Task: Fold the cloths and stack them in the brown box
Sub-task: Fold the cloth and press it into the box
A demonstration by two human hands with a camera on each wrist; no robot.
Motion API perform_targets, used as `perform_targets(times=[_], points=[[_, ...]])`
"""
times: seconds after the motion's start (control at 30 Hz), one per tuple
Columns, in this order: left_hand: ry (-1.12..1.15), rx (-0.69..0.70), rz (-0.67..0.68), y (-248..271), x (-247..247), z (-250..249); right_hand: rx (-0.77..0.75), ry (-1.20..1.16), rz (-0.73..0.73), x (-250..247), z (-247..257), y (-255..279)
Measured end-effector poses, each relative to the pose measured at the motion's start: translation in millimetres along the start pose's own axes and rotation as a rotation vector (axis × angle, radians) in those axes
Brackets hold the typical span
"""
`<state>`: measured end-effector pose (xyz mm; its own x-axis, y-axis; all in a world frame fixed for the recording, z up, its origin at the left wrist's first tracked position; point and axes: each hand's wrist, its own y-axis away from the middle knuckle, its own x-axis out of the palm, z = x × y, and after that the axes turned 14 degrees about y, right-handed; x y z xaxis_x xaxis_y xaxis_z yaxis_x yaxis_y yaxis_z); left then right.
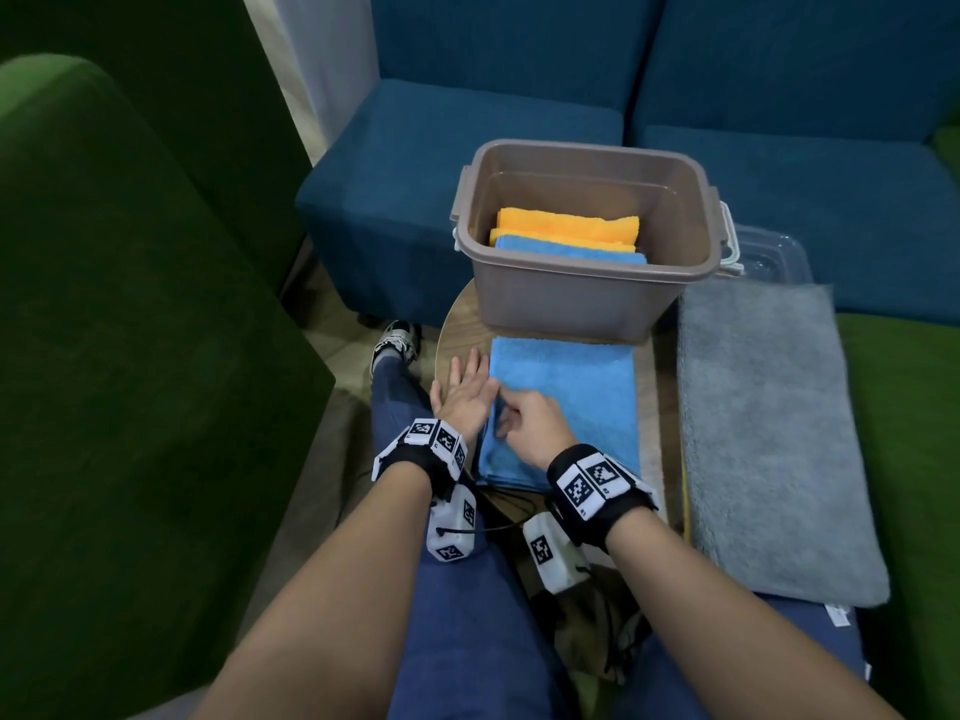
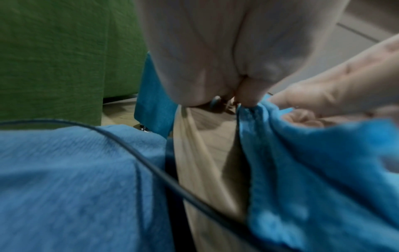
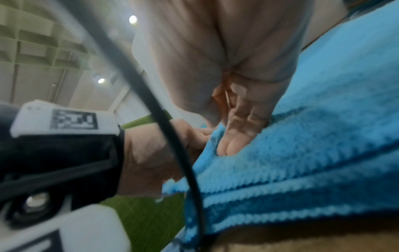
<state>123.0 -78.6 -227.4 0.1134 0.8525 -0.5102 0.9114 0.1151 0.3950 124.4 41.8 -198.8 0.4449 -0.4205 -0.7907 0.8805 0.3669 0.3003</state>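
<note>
A folded blue cloth [image 1: 576, 392] lies on a small round wooden table [image 1: 460, 324], just in front of the brown box [image 1: 561, 309]. The box holds folded orange cloths [image 1: 566, 226] with a blue cloth [image 1: 571, 252] at the front. My left hand [image 1: 462, 394] lies flat with straight fingers against the folded cloth's left edge; its palm [image 2: 205, 59] fills the left wrist view. My right hand [image 1: 527, 426] is curled over that same edge, its fingers [image 3: 228, 141] dug into a fold of the cloth [image 3: 323, 136], pinching it.
A large grey cloth [image 1: 763, 433] lies spread to the right of the table, with a clear plastic lid [image 1: 769, 257] behind it. A green sofa [image 1: 130, 356] stands at the left and a blue sofa [image 1: 467, 127] behind the box. My jeans-clad legs sit under the forearms.
</note>
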Motion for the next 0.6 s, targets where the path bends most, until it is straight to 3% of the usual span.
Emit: perform_targets(times=[0.1,0.27,0.47,0.6], points=[[-0.016,0.014,0.037,1.9,-2.8,-1.3,-0.060,0.090,0.045,2.9,-0.9,3.9],[-0.186,-0.007,0.031,4.0,-2.4,-6.2,-0.072,0.516,0.033,5.1,-30.1,25.5],[-0.248,-0.015,0.047,8.1,-1.4,-12.1,0.253,0.422,0.032,-21.6,-87.1,37.4],[-0.325,-0.052,-0.039,10.5,1.0,-35.6,0.306,0.407,0.024,-20.5,-84.4,38.8]])
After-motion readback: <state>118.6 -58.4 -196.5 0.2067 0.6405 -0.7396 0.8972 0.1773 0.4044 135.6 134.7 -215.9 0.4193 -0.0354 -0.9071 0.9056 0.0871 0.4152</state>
